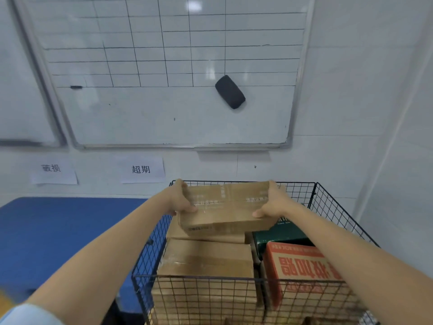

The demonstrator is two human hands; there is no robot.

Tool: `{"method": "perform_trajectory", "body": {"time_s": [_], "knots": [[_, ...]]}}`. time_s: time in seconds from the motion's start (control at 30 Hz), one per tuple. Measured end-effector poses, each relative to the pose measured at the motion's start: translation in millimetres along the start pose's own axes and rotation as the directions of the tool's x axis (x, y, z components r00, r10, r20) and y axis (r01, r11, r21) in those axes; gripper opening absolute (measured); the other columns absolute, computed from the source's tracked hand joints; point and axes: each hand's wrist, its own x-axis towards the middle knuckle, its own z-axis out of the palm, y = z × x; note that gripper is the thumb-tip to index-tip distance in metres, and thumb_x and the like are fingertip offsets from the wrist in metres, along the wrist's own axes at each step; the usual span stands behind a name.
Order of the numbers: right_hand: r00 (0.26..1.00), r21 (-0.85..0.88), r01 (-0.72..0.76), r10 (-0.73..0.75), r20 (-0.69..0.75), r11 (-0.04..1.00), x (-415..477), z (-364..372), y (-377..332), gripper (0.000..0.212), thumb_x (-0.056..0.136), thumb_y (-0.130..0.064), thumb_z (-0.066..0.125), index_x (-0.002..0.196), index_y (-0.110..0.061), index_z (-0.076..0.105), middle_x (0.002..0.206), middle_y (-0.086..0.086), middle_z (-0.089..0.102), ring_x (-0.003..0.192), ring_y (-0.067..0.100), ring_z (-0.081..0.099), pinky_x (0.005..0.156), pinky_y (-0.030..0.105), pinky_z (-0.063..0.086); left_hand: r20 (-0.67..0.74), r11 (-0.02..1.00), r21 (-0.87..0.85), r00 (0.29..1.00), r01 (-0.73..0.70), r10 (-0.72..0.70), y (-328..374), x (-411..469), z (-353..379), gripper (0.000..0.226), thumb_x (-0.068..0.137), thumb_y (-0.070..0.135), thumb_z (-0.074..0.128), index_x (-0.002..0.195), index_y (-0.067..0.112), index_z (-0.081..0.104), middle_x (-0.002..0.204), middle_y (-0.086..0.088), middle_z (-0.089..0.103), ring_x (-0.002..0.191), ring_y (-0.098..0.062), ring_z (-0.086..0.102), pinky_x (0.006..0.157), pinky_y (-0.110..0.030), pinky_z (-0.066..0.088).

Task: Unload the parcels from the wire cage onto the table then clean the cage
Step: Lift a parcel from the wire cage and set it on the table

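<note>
Parcel (225, 207) (brown) btwn both hands, above wire cage (328, 207).

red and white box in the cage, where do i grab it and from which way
Come from above: the red and white box stands upright, only its top clear of the wire cage. Take its two long sides. The green box crowds its far end and the brown boxes its left, so finger room looks tight.
</note>
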Motion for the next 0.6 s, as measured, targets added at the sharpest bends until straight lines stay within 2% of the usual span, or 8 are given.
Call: {"method": "perform_trajectory", "body": {"time_s": [0.1, 0.17, 0.27, 0.33, 0.4, 0.47, 0.53, 0.6], "knots": [[0.997, 0.138, 0.023, -0.013, -0.074, 0.99, -10.6, -3.7, -4.7, 0.109, 0.075, -0.044, 0.078, 0.149, -0.007, 0.007, 0.145, 0.011, 0.039, 0.13, 0.029, 0.044, 0.106, 0.041, 0.039, -0.079, 0.993, -0.119, 0.997, -0.016, 0.006, 4.3, 0.8, -2.0, 0.062, 0.085, 0.047, 0.063, 0.125, 0.011, 0.031, 0.117, -0.009, 0.048, 0.099, -0.029, 0.054, 0.085, -0.044, 0.053], [0.994, 0.148, 0.009, 0.007, -0.107, 0.989, -14.2, 0.6, -3.4, 0.097, 0.082, -0.056, 0.065, 0.146, -0.006, 0.011, 0.144, 0.014, 0.042, 0.125, 0.03, 0.05, 0.102, 0.044, 0.045, -0.133, 0.993, -0.115, 0.991, -0.013, -0.002, 1.2, 2.0, 2.0, 0.059, 0.091, 0.051, 0.051, 0.125, 0.008, 0.03, 0.115, -0.013, 0.048, 0.095, -0.031, 0.054, 0.08, -0.048, 0.056], [0.989, 0.115, 0.0, 0.017, -0.147, 0.993, -16.9, 18.2, 5.9, 0.075, 0.093, -0.046, 0.054, 0.143, -0.004, 0.017, 0.13, 0.012, 0.056, 0.11, 0.028, 0.061, 0.092, 0.041, 0.052, -0.205, 0.999, -0.041, 0.978, 0.019, -0.027, -8.4, 4.0, 14.6, 0.057, 0.096, 0.04, 0.046, 0.134, 0.005, 0.023, 0.128, -0.019, 0.045, 0.096, -0.035, 0.054, 0.072, -0.051, 0.058], [0.988, 0.081, -0.017, 0.029, -0.148, 0.997, -18.7, 29.0, 11.7, 0.071, 0.095, -0.04, 0.054, 0.143, -0.003, 0.015, 0.122, 0.011, 0.061, 0.101, 0.026, 0.065, 0.085, 0.04, 0.055, -0.169, 0.999, -0.032, 0.985, 0.037, -0.042, -14.3, 4.8, 22.6, 0.054, 0.098, 0.032, 0.045, 0.137, 0.006, 0.018, 0.13, -0.021, 0.043, 0.088, -0.033, 0.054, 0.068, -0.05, 0.058], [0.994, 0.051, -0.046, 0.051, -0.096, 0.998, -19.4, 34.6, 16.5, 0.075, 0.093, -0.036, 0.059, 0.143, -0.004, 0.012, 0.126, 0.012, 0.059, 0.102, 0.026, 0.064, 0.085, 0.037, 0.054, -0.083, 0.997, -0.048, 0.995, 0.059, -0.063, -22.7, 6.5, 27.8, 0.058, 0.099, 0.024, 0.043, 0.144, 0.011, 0.009, 0.135, -0.019, 0.037, 0.092, -0.034, 0.054, 0.068, -0.05, 0.057], [0.998, 0.008, -0.058, 0.058, -0.002, 0.998, -21.0, 37.8, 19.3, 0.081, 0.089, -0.03, 0.066, 0.143, -0.005, 0.011, 0.128, 0.011, 0.056, 0.106, 0.025, 0.061, 0.085, 0.033, 0.053, -0.048, 0.997, 0.022, 0.996, 0.07, -0.069, -33.3, 10.1, 32.1, 0.064, 0.097, 0.018, 0.043, 0.148, 0.013, 0.004, 0.134, -0.017, 0.042, 0.1, -0.036, 0.057, 0.074, -0.05, 0.057], [0.997, -0.036, -0.054, 0.056, 0.052, 0.998, -20.4, 40.8, 21.1, 0.089, 0.085, -0.027, 0.069, 0.146, -0.006, 0.008, 0.131, 0.012, 0.052, 0.11, 0.025, 0.058, 0.084, 0.03, 0.052, -0.055, 0.992, 0.103, 0.996, 0.07, -0.065, -41.5, 15.3, 35.4, 0.061, 0.097, 0.02, 0.04, 0.148, 0.011, 0.008, 0.127, -0.016, 0.05, 0.096, -0.032, 0.06, 0.075, -0.045, 0.058], [0.998, -0.038, -0.039, 0.041, 0.057, 0.998, -18.3, 41.7, 21.1, 0.093, 0.083, -0.027, 0.072, 0.149, -0.008, 0.009, 0.134, 0.012, 0.049, 0.112, 0.024, 0.055, 0.082, 0.028, 0.05, -0.061, 0.986, 0.159, 0.997, 0.052, -0.043, -43.8, 19.3, 36.3, 0.056, 0.098, 0.023, 0.036, 0.148, 0.012, 0.013, 0.125, -0.014, 0.051, 0.093, -0.029, 0.061, 0.07, -0.038, 0.059]]}}
